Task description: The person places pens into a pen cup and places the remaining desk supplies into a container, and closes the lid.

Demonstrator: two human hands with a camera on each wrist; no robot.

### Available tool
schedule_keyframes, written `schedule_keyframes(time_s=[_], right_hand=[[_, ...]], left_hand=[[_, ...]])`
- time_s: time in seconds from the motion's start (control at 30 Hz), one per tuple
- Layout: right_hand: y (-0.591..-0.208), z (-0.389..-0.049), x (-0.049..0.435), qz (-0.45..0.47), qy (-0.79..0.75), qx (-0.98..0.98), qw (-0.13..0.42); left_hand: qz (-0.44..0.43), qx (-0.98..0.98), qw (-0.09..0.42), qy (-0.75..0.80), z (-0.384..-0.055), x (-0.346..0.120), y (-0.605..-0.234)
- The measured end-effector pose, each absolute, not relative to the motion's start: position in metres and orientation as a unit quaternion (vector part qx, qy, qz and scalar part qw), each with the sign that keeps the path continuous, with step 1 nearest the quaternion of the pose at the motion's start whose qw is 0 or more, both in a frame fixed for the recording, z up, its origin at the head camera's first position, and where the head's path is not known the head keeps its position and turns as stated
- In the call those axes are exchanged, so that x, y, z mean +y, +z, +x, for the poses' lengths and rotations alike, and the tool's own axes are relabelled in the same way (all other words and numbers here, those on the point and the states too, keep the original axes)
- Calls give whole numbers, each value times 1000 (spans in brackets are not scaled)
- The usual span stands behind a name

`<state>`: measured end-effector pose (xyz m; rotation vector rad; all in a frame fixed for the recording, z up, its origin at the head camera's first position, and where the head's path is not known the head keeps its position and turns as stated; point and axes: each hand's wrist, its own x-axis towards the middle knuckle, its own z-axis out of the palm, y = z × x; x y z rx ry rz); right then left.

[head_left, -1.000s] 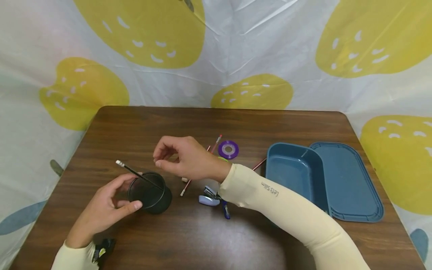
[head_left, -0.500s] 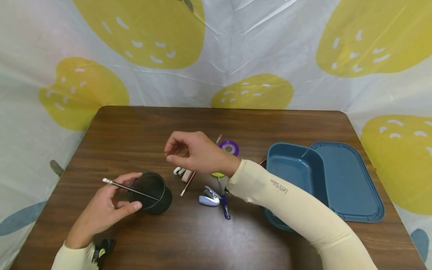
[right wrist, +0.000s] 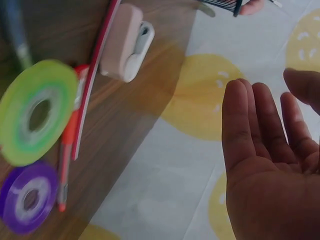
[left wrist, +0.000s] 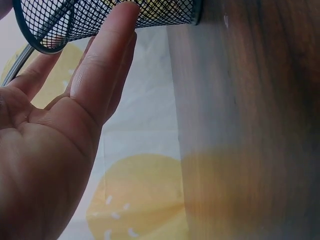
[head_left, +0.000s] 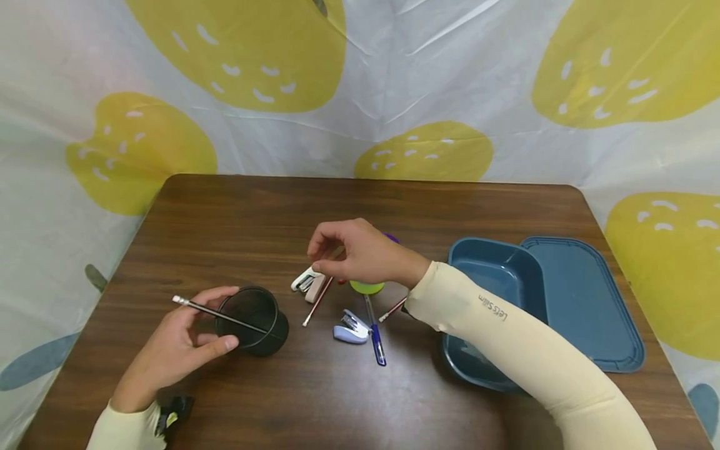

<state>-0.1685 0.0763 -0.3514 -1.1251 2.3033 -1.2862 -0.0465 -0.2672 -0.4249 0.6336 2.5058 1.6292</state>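
Note:
A black mesh pencil cup (head_left: 274,334) stands on the table at the left. My left hand (head_left: 163,356) holds it round the side, thumb near the rim; in the left wrist view a finger lies against the mesh cup (left wrist: 165,12). Leaning in the cup is a black pencil (head_left: 225,315), its white eraser end sticking out over the left hand. My right hand (head_left: 371,253) hovers over the middle of the table with loosely bent fingers and nothing in them. Below it lie a white stapler (head_left: 304,277), a pinkish block (head_left: 316,290) and a red pencil (head_left: 318,302).
Nearer me lie a light blue stapler (head_left: 350,335) and a blue pen (head_left: 379,347). Green tape (right wrist: 20,125) and purple tape (right wrist: 15,205) rolls sit beside a red pen (right wrist: 67,140). A blue bin (head_left: 472,369) stands right, its lid (head_left: 590,300) beside it.
The pencil has tipped over to the left in the cup and come to lean on its rim. My right hand has moved right, away from the cup. The left hand has stayed put.

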Motion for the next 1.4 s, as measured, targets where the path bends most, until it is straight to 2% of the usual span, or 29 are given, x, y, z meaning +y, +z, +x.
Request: schedule_keyframes(time_s=[0.63, 1.0, 1.4], right_hand=[[-370, -163, 143, -396, -355, 827, 181], [-375, -155, 165, -371, -327, 840, 223], [-400, -152, 174, -397, -301, 825, 267]], left_hand=[[205, 821, 48, 531, -46, -265, -424], [210, 820, 50, 530, -47, -267, -426], [210, 817, 55, 535, -48, -270, -427]])
